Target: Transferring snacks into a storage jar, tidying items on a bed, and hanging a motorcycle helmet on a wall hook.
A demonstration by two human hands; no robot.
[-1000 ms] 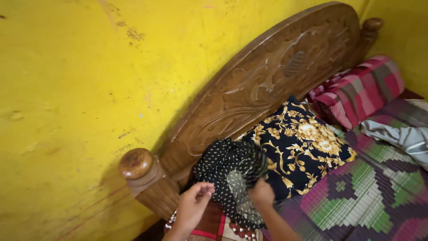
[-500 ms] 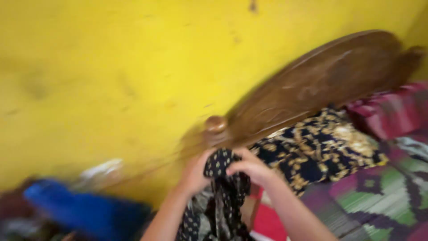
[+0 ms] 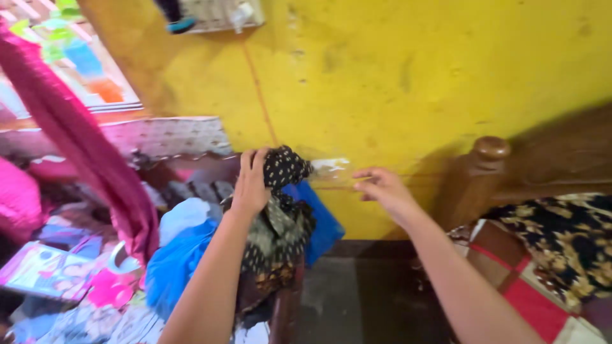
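While her left hand (image 3: 250, 181) is gripping the black dotted cloth (image 3: 280, 210) by its top so it hangs free, the right hand (image 3: 382, 188) is hovering open beside it, near the bedpost (image 3: 489, 153).

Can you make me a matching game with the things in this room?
Things:
1. dotted cloth
2. wall
3. bedpost
4. right hand

Matches:
A. yellow
B. open, holding nothing
C. brown wood with a round knob
D. black, gripped in the left hand

Pairs: 1-D, 2-A, 3-C, 4-B
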